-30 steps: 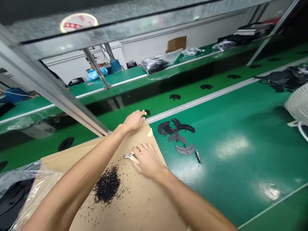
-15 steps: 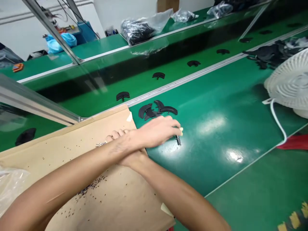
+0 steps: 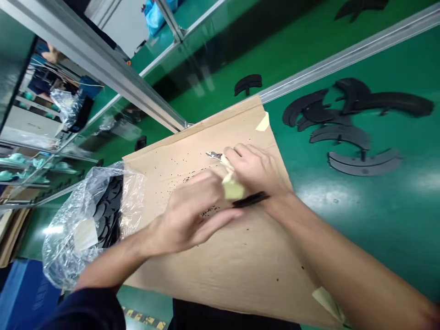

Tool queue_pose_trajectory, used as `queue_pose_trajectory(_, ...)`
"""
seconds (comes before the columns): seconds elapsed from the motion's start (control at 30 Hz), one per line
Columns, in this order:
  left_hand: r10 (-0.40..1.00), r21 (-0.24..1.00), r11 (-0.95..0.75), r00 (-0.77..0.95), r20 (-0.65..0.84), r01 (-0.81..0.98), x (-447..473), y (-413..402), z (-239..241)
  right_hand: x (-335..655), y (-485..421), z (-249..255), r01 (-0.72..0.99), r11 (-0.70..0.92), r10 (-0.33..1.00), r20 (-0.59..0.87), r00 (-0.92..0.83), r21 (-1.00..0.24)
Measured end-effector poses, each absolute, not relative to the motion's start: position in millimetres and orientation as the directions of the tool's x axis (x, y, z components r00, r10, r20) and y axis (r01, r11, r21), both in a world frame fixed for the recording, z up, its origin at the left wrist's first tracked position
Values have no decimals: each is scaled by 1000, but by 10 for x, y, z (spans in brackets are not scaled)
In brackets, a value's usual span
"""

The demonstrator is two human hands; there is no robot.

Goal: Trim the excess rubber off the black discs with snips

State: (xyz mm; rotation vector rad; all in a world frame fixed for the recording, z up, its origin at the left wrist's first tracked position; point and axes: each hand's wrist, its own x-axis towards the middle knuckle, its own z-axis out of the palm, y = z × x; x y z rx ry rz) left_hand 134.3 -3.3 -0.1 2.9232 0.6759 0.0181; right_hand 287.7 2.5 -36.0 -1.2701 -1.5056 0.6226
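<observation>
My left hand is over the brown cardboard sheet, closed on a thin black plastic part seen edge-on and blurred by motion. Pale yellow wrapping covers a fingertip beside that part. Just beyond, my right hand is wrapped around a pair of nippers, whose metal jaws point left. Most of their handle is hidden in the fingers. Tiny dark bits are scattered over the cardboard under and around both hands.
Several curved black parts lie on the green table at right. A clear plastic bag of black parts lies at left. Behind the cardboard stands a metal post; another curved part rests on the green belt beyond.
My left hand has come back from the green table at right, uncrossing from my right arm, and now holds a black part over the cardboard. The view has swung left and closer.
</observation>
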Motion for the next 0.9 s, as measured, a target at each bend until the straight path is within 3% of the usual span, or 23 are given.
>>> queue_pose_trajectory(0.1, 465, 184, -873, 885, 37, 451, 1017, -237, -40, 2936, 6, -266, 710, 222, 952, 306, -10, -669)
queue_pose_trajectory(0.17, 496, 232, -857, 859, 124, 461, 901, -351, -76, 2942, 21, -243, 833, 175, 958, 285, -22, -525)
queue_pose_trajectory(0.37, 572, 301, -815, 773, 275, 496, 861, -224, 125, 2955, 55, -224, 837, 184, 948, 317, -13, -515)
queue_pose_trajectory(0.5, 570, 190, -819, 727, 382, 542, 889, 116, 257, 2943, -65, 7, 729, 197, 980, 143, -137, -656)
queue_pose_trajectory(0.6, 499, 158, -866, 791, 354, 475, 904, 245, 197, 2897, -147, 138, 561, 56, 982, -55, -179, -826)
queue_pose_trajectory(0.77, 450, 283, -890, 798, 401, 359, 922, 290, 69, 2918, -157, 174, 327, -177, 925, -271, -268, -928)
queue_pose_trajectory(0.9, 584, 483, -793, 688, 431, 370, 847, 364, 92, 3097, -83, 132, 59, -201, 874, -207, -439, -978)
